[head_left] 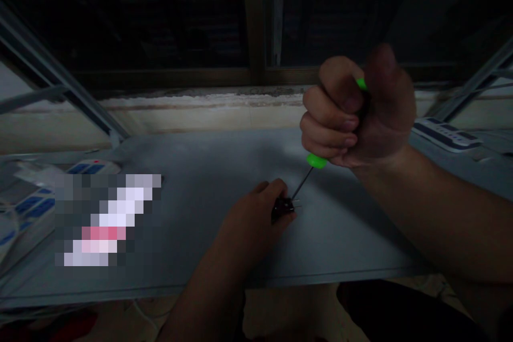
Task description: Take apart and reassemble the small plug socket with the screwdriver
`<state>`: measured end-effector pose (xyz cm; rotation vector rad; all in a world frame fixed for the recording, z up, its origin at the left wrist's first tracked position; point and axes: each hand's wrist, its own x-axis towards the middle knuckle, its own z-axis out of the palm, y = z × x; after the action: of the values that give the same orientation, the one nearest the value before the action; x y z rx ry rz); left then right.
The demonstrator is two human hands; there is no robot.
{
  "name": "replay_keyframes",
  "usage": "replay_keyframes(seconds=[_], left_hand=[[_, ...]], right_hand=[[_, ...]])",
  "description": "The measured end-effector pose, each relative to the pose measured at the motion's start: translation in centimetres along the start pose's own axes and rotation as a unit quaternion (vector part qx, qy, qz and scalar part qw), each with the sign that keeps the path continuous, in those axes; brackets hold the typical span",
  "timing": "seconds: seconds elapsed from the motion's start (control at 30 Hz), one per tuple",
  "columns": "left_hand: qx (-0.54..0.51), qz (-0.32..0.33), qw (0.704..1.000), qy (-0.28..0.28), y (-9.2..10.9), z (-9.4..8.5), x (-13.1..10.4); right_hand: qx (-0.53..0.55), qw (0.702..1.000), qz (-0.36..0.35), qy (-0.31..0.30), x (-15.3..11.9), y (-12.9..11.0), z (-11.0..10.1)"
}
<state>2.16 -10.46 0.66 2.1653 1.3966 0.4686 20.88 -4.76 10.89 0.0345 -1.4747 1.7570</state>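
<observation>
My right hand (360, 112) is wrapped round the green handle of a screwdriver (316, 161), held above the table with its metal shaft slanting down to the left. The shaft's tip meets, or nearly meets, a small black plug-like part (284, 206) with thin metal prongs pointing right. My left hand (256, 219) pinches this part between thumb and fingers, low over the table. Its finer details are too dark to make out. Most of the screwdriver handle is hidden inside my right fist.
A grey-blue covered table (192, 224) lies below my hands. On the left are power strips (36, 206) with blue sockets and a pixelated patch (120, 214). Another power strip (447, 134) sits at the far right. Metal frame bars (68, 83) flank a dark window.
</observation>
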Motion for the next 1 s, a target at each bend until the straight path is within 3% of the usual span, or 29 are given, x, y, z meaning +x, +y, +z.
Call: replay_keyframes(seconds=[0.43, 0.6, 0.77, 1.0], left_hand=[[0.01, 0.003, 1.0, 0.0, 0.1, 0.0, -0.1], [-0.033, 0.016, 0.999, 0.005, 0.3, -0.4, -0.5], [-0.074, 0.056, 0.995, 0.034, 0.4, -0.8, -0.5], [-0.088, 0.042, 0.994, 0.039, 0.2, -0.8, -0.2]], right_hand=[[-0.018, 1.0, -0.021, 0.015, -0.3, 0.7, 0.5], [-0.013, 0.999, -0.018, 0.023, -0.2, 0.8, 0.5], [0.03, 0.995, -0.09, 0.027, 0.0, 1.8, 0.7], [-0.006, 0.999, -0.05, 0.015, -0.1, 1.2, 0.6]])
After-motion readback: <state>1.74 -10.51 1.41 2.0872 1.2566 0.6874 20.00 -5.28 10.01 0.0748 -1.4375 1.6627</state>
